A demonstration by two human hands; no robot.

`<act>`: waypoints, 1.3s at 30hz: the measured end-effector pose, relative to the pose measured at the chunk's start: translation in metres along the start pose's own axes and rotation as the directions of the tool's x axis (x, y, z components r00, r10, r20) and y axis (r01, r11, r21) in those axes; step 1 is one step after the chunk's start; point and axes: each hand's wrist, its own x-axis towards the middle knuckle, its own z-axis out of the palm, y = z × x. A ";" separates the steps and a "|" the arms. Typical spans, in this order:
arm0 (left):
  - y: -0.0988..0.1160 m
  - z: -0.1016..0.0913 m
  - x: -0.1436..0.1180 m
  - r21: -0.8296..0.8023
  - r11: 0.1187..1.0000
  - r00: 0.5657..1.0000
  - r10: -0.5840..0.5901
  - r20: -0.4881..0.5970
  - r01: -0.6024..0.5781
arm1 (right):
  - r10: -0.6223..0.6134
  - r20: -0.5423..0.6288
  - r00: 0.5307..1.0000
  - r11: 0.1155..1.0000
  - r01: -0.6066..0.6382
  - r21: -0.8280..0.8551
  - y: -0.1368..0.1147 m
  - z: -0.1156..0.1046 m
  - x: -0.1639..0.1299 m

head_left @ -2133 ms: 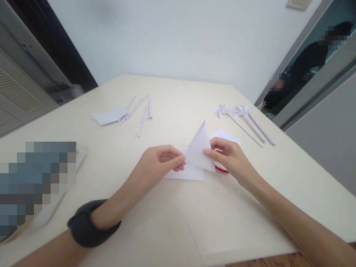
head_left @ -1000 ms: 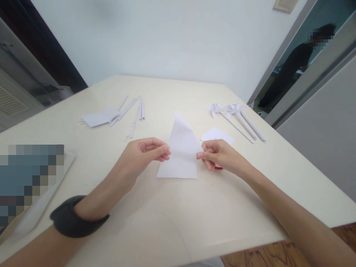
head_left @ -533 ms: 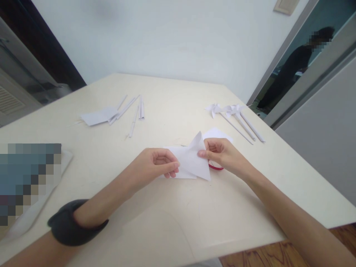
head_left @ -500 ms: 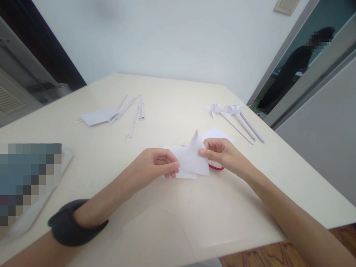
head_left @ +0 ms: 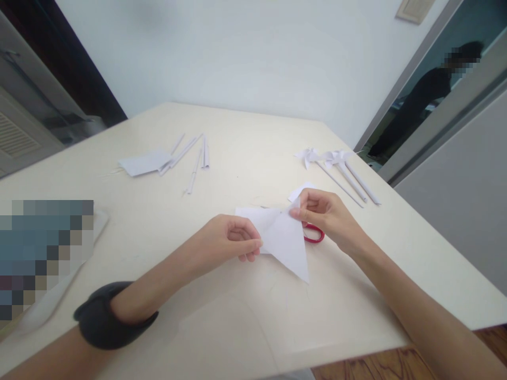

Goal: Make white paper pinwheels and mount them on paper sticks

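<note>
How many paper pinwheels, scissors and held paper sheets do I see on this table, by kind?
white paper pinwheels on rolled paper sticks: 3
red-handled scissors, partly under the right hand: 1
white folded paper sheet, pinched by the left hand and the right hand: 1
Total: 5

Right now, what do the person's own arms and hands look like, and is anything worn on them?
Both forearms are bare, with no sleeves in view. The left hand has a wide, padded black band around its wrist. The right hand and its wrist carry nothing: no glove, ring or watch shows. No cables or markings are visible.
</note>
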 end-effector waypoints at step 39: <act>-0.003 -0.002 -0.004 0.082 0.972 0.923 0.234 -0.305 -0.220 | 0.003 0.135 0.991 0.992 -0.020 0.125 0.003 0.003 -0.002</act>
